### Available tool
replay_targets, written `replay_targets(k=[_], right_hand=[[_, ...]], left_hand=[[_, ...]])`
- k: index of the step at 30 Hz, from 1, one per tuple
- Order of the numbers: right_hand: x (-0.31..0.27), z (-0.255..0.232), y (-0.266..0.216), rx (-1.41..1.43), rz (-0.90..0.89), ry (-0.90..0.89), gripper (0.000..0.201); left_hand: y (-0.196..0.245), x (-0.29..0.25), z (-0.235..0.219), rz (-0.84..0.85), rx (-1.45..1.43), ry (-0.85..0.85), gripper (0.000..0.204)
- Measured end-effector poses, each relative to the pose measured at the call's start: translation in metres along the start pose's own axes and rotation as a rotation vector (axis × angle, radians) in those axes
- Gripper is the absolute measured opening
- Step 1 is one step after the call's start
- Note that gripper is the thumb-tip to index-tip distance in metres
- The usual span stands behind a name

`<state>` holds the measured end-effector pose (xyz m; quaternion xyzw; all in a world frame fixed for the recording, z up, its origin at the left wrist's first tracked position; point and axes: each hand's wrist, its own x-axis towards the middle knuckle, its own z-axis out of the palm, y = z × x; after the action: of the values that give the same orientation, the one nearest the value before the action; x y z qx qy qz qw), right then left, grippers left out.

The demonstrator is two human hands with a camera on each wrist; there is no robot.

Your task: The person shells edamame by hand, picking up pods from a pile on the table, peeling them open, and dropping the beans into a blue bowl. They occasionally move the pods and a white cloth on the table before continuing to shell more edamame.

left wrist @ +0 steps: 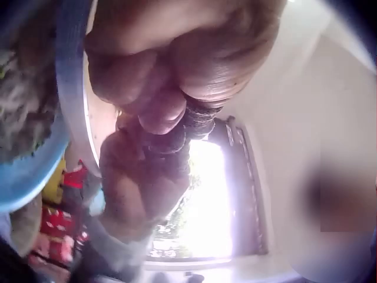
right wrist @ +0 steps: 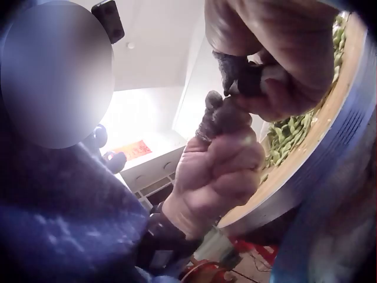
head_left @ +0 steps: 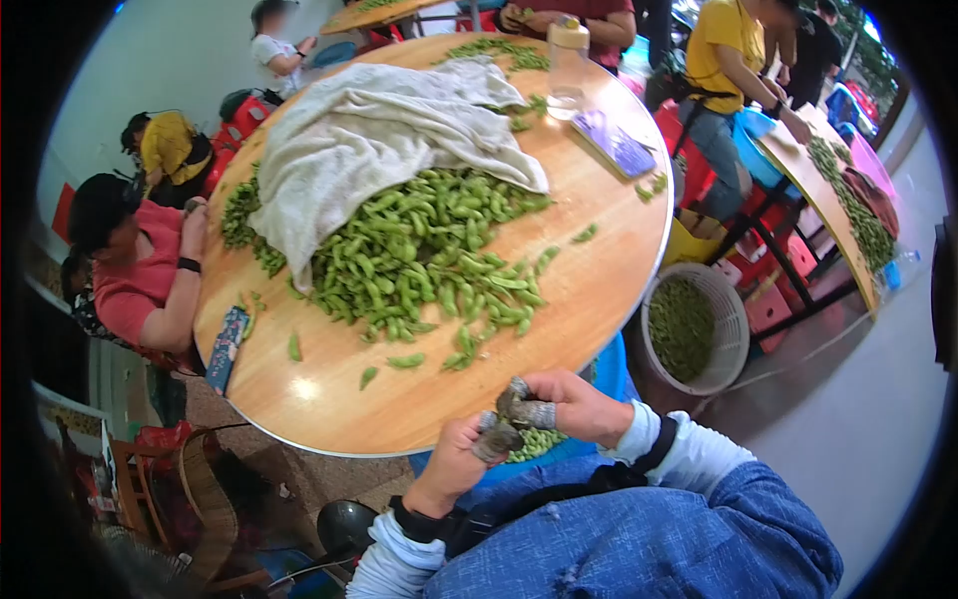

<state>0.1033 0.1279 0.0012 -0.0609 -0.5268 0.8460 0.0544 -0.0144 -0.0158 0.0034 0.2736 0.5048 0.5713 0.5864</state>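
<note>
Left hand (head_left: 454, 461): curled up, taped fingers (right wrist: 213, 121) meeting the other hand's, just off the near edge of the surface (head_left: 599, 280).
Right hand (head_left: 569, 399): curled too; can't tell if either hand has a pod.
Bean pods (head_left: 429, 255): big heap mid-surface, partly under a towel (head_left: 369, 130).
Bowl (head_left: 544, 444): under the hands.

Bright daylight, head view fisheye w/ black vignette at edges, glare spot on tabletop (head_left: 304, 387), left wrist view blurred, window (left wrist: 206, 200) blown out, right wrist view soft, backlit.
</note>
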Motion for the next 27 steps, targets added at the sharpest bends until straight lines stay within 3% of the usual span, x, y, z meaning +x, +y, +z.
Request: replay_targets(k=[1,4,7,11,15,16,19,23,26,27], right_hand=[[0.000,0.001,0.001,0.026,0.013,0.009,0.013],[-0.001,0.002,0.000,0.071,0.061,0.019,0.013],[0.000,0.000,-0.007,0.037,0.143,0.027,0.012],[0.002,-0.002,0.002,0.047,0.049,-0.034,0.012],[0.005,-0.004,0.009,-0.011,-0.028,-0.054,0.012],[0.005,-0.006,0.012,-0.031,-0.021,-0.061,0.014],[0.007,-0.008,0.016,-0.045,-0.015,-0.027,0.014],[0.009,-0.005,0.011,-0.112,-0.047,0.053,0.012],[0.008,0.000,0.005,-0.211,-0.075,0.080,0.014],[0.007,0.000,0.005,-0.228,-0.075,0.075,0.014]], left_hand=[[-0.001,0.001,-0.003,-0.119,-0.187,-0.033,0.021],[-0.001,0.002,-0.002,-0.141,-0.308,-0.046,0.019],[-0.002,0.002,-0.006,-0.120,-0.144,0.021,0.016],[-0.001,0.007,-0.008,-0.057,0.053,0.008,0.017],[0.001,0.006,-0.004,-0.181,-0.250,0.012,0.026],[0.000,0.005,-0.005,-0.195,-0.308,0.003,0.017],[-0.001,0.007,-0.004,-0.193,-0.301,0.068,0.018],[-0.014,0.010,-0.005,0.276,0.503,0.268,0.016],[0.013,0.002,0.011,0.395,0.860,0.311,0.017],[0.011,0.003,0.009,0.336,0.711,0.268,0.016]])
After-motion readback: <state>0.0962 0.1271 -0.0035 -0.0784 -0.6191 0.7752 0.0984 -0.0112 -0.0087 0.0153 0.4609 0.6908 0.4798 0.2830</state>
